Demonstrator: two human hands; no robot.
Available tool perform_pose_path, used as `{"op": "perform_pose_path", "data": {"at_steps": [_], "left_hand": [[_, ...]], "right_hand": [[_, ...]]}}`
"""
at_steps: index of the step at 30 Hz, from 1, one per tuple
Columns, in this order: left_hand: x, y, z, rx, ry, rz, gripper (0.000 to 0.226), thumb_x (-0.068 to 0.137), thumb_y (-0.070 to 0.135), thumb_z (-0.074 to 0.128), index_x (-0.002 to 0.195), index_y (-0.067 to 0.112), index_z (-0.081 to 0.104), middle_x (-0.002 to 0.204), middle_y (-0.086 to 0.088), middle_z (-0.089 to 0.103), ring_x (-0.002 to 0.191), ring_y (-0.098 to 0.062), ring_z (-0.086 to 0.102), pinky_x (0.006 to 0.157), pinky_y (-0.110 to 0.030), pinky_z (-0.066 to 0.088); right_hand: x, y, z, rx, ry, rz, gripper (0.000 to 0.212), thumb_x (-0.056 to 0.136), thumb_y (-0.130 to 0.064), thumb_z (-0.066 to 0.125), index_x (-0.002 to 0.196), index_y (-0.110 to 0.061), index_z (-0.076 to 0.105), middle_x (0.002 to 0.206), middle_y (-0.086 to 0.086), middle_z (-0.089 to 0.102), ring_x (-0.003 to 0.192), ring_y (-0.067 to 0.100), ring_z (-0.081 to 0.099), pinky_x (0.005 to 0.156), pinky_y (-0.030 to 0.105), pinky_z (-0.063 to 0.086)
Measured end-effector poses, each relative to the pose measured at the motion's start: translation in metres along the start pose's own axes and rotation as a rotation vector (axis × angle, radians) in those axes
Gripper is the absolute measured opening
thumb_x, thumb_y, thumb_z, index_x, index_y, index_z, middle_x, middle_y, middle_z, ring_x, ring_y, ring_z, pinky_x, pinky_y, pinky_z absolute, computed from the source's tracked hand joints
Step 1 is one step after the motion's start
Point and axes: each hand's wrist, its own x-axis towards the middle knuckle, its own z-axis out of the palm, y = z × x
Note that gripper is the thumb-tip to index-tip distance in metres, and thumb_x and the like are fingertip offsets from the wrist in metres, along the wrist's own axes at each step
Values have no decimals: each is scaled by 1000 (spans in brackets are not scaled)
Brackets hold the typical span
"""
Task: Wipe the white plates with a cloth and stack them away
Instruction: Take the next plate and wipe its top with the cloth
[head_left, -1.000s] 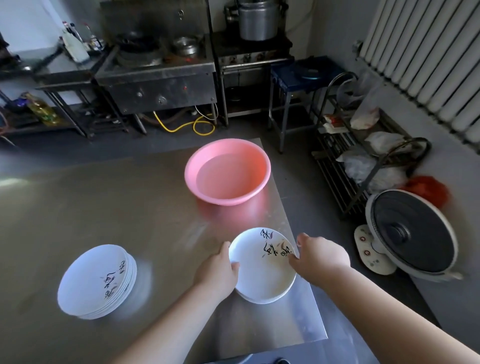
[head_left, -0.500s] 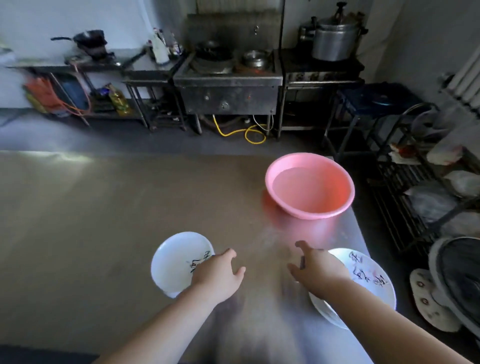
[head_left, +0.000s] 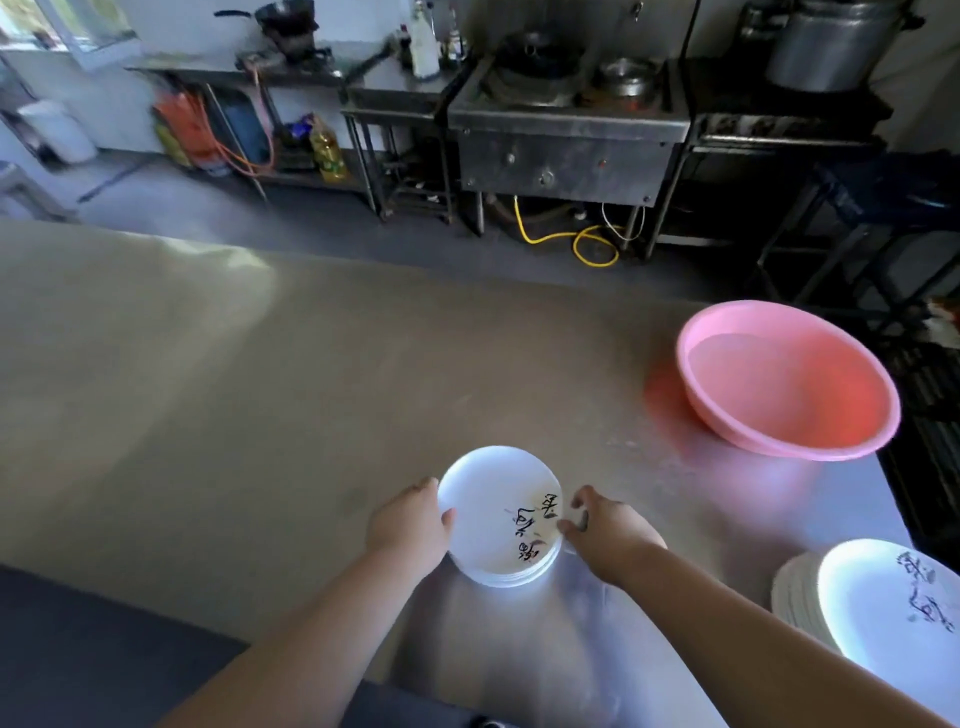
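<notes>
As left hand (head_left: 410, 525) and right hand (head_left: 609, 538) flank plate stack (head_left: 493, 512), both seemingly grip it.

black brush-written characters with small reddish marks cross the right half of the top plate (head_left: 493, 514) of the stack by the near edge of the surface (head_left: 260, 389), too blurred to read. similar dark characters mark the second plate (head_left: 883, 613) at the near right corner, also unreadable.

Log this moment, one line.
left-hand grip: thumb over rim, stack of white round plates | right-hand grip: opposite rim, hold unclear | second white stack: lower right
</notes>
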Motion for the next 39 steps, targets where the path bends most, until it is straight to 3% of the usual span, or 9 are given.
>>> {"op": "perform_pose_path", "data": {"at_steps": [4, 9, 16, 22, 25, 29, 34, 39], "left_hand": [[8, -2, 5, -40, -19, 22, 20, 102, 38, 53, 106, 22, 43, 99, -2, 69, 93, -30, 68, 72, -37, 53], [8, -3, 10, -178, 1, 25, 18, 102, 31, 54, 112, 18, 46, 96, -2, 67, 87, -28, 65, 74, -40, 56], [5, 8, -3, -290, 6, 89, 27, 99, 36, 58, 120, 22, 49, 95, 1, 67, 85, -25, 64, 69, -37, 54], [-23, 38, 5, -404, -28, 195, 19, 98, 29, 59, 116, 30, 53, 77, 10, 58, 68, -11, 54, 60, -31, 44], [-43, 61, 21, -429, -77, 233, 18, 98, 32, 60, 113, 34, 52, 79, 10, 57, 71, -10, 56, 66, -34, 49], [-70, 94, 49, -403, -102, 290, 19, 99, 32, 59, 115, 28, 51, 78, 9, 56, 78, -15, 56, 75, -39, 53], [-85, 119, 86, -353, -191, 286, 30, 100, 33, 56, 129, 28, 48, 87, 10, 61, 87, -17, 62, 77, -38, 53], [-89, 128, 114, -312, -228, 208, 37, 98, 33, 56, 134, 26, 49, 101, 6, 68, 95, -22, 65, 79, -40, 55]], "right_hand": [[10, -17, 6, -58, 23, 45, 29, 99, -52, 55, 109, -25, 50, 94, -4, 65, 85, 25, 64, 66, 33, 47], [12, -26, 9, -84, 52, 104, 23, 98, -38, 52, 110, -19, 48, 91, -1, 60, 81, 27, 61, 60, 31, 41], [-6, -20, -6, 96, 160, 169, 15, 93, -32, 57, 93, -21, 48, 82, -1, 61, 65, 18, 54, 52, 29, 34], [-51, 23, -27, 166, 241, 206, 21, 89, -37, 61, 86, -22, 47, 79, -2, 64, 66, 21, 58, 57, 33, 45], [-77, 54, -30, 170, 255, 236, 21, 90, -37, 61, 87, -21, 48, 78, -2, 65, 67, 22, 60, 57, 34, 48], [-106, 96, -25, 203, 240, 300, 22, 93, -39, 60, 88, -22, 47, 79, -3, 65, 66, 21, 59, 55, 32, 44], [-121, 131, -5, 191, 189, 366, 19, 96, -38, 58, 90, -25, 46, 82, -5, 64, 68, 17, 60, 53, 30, 41], [-114, 151, 11, 286, 118, 388, 19, 94, -41, 63, 96, -25, 52, 87, -3, 67, 74, 20, 65, 60, 35, 56]]}}
